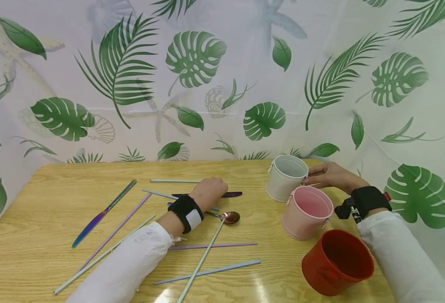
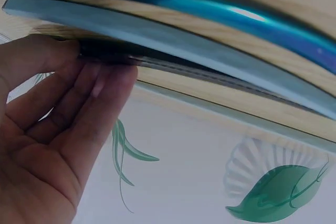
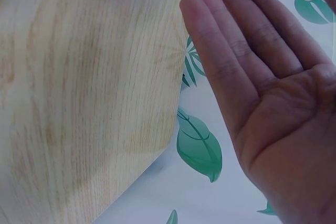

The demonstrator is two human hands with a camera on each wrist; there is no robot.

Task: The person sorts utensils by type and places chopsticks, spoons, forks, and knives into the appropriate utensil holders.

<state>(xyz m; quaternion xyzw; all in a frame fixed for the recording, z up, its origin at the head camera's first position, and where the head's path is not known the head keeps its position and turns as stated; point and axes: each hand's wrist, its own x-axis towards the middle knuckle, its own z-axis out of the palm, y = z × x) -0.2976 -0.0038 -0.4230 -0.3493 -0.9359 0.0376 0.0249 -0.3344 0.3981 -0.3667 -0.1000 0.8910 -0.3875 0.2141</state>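
Head view: your left hand (image 1: 209, 193) pinches a dark knife (image 1: 233, 194), on or just above the tabletop (image 1: 264, 244), beyond a spoon (image 1: 231, 217). Your right hand (image 1: 334, 175) has its fingers extended, touching the right side of a white bucket (image 1: 277, 185); a pink bucket (image 1: 298, 225) and a red bucket (image 1: 315, 273) stand nearer you. Left wrist view: a pale blue chopstick (image 2: 121, 22) runs beside the knife.

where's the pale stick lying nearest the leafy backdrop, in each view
Head: the pale stick lies just left of centre, partly behind the left hand.
Left wrist: the pale stick slants from near the fingertips down to the right edge.
Right wrist: not in it.
Shared landmark: the leafy backdrop, in all three.
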